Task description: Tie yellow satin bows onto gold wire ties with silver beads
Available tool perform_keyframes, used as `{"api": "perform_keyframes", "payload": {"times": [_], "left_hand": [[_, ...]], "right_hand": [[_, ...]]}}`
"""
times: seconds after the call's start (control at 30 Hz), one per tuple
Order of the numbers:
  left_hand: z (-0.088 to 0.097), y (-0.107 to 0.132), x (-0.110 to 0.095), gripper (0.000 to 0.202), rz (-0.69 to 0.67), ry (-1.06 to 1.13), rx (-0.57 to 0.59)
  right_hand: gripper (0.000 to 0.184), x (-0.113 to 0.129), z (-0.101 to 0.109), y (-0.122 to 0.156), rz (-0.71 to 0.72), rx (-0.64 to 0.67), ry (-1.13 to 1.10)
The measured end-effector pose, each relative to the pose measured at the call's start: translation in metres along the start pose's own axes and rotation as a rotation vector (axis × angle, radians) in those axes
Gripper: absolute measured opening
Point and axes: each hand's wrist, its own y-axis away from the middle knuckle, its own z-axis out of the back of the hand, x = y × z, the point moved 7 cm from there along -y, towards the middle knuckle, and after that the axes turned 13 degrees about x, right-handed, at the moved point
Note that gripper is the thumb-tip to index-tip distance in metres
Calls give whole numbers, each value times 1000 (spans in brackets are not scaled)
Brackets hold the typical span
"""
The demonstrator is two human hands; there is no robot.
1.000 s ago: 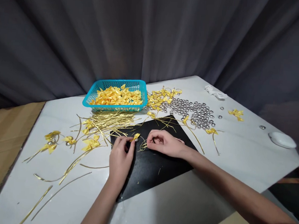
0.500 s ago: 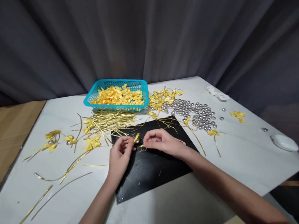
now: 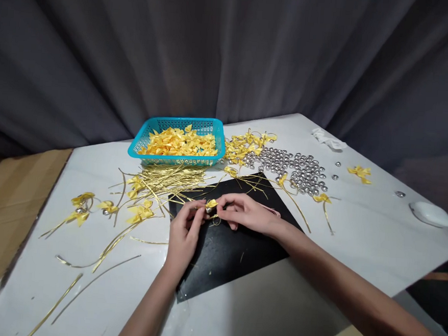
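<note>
Over a black mat (image 3: 233,250) in the middle of the white table (image 3: 357,239), my left hand (image 3: 184,236) pinches a small yellow ribbon bow (image 3: 210,204) with a silver bead under it. My right hand (image 3: 246,213) meets it from the right, fingers closed on the gold wire tie (image 3: 216,217) that loops from the bow. Both hands hover just above the mat's far half, fingertips almost touching.
A teal basket (image 3: 178,159) of yellow bows stands at the back. A bundle of gold wire ties (image 3: 169,178) lies before it. Silver beads (image 3: 293,167) spread at the back right. Finished bows (image 3: 81,206) lie left; a white dish (image 3: 431,214) sits at the far right.
My two hands have drawn closer together around the bow, and the right hand has shifted slightly left and up. The view has drifted a little.
</note>
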Motion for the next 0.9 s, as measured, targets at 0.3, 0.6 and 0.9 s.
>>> {"api": "perform_keyframes", "payload": {"times": [0.3,0.6,0.9], "left_hand": [[1,-1,0,10,23,67,9],[6,-3,5,18,116,240,-40],[-2,-2,12,26,222,325,-50]], "right_hand": [[33,-5,-11,-5,28,-13,-82],[34,-13,-13,-8,30,-27,-50],[28,-8,-12,-6,62,-105,61]]}}
